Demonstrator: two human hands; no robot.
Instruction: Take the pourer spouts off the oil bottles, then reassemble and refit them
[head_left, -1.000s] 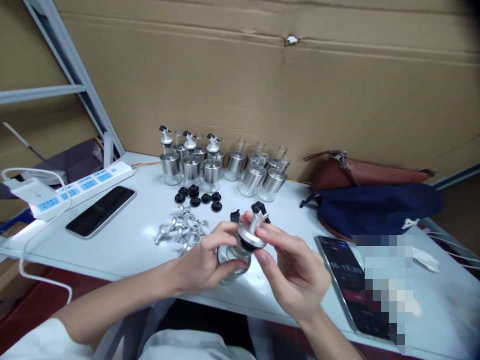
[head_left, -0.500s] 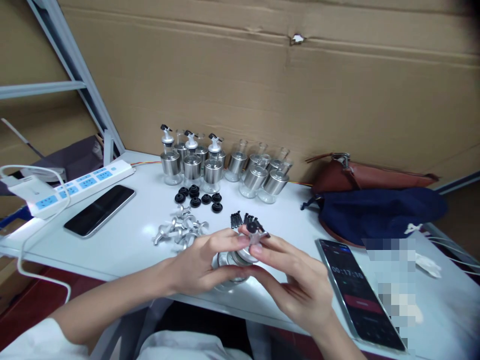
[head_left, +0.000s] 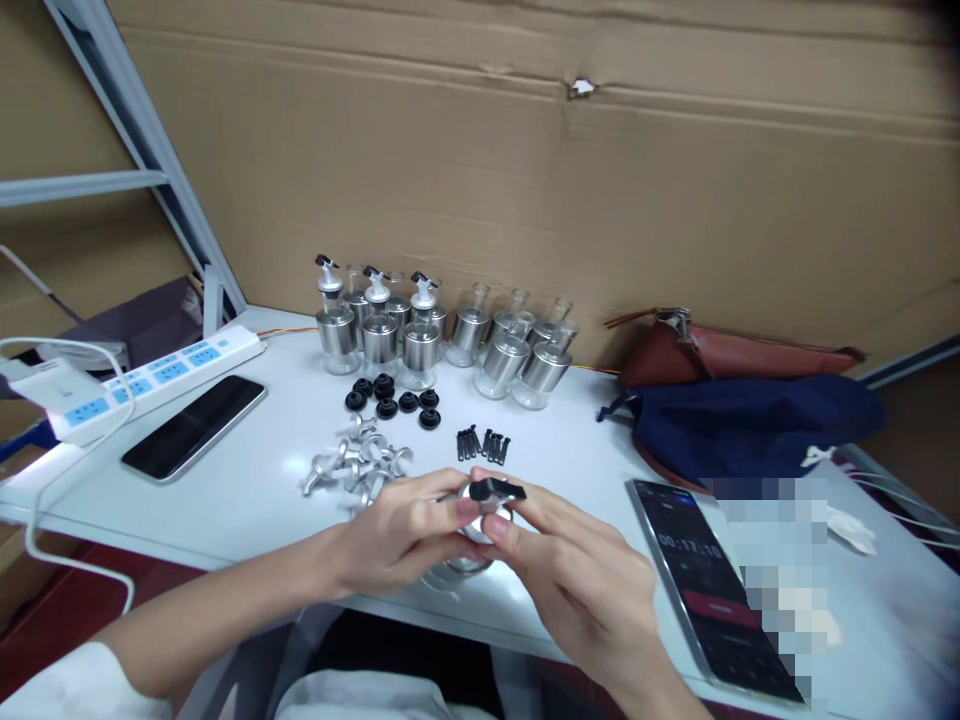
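Note:
Near the front edge of the table, my left hand [head_left: 405, 528] and my right hand [head_left: 581, 570] close in from either side on a silver pour spout with a black flip lid [head_left: 496, 490]. Fingers and thumbs of both hands press round its collar. Under them is a glass oil bottle [head_left: 466, 566], mostly covered by my hands, so how far the spout sits in its neck is hidden. Just beyond lie two small groups of black flip lids [head_left: 484, 444]. Loose silver spouts [head_left: 352, 465] are heaped left of them, and black ribbed stoppers [head_left: 386, 408] lie behind the heap.
Several glass bottles with steel sleeves [head_left: 506, 350] stand along the cardboard wall [head_left: 420, 150], three of them with spouts. A dark phone [head_left: 195, 428] and a power strip [head_left: 161, 375] are at left. A phone showing a timer [head_left: 697, 570] and a navy pouch [head_left: 750, 425] are at right.
The spout in my hands has turned and looks less tilted, its black lid now showing flat and pointing right. Both hands have moved slightly down and left with it.

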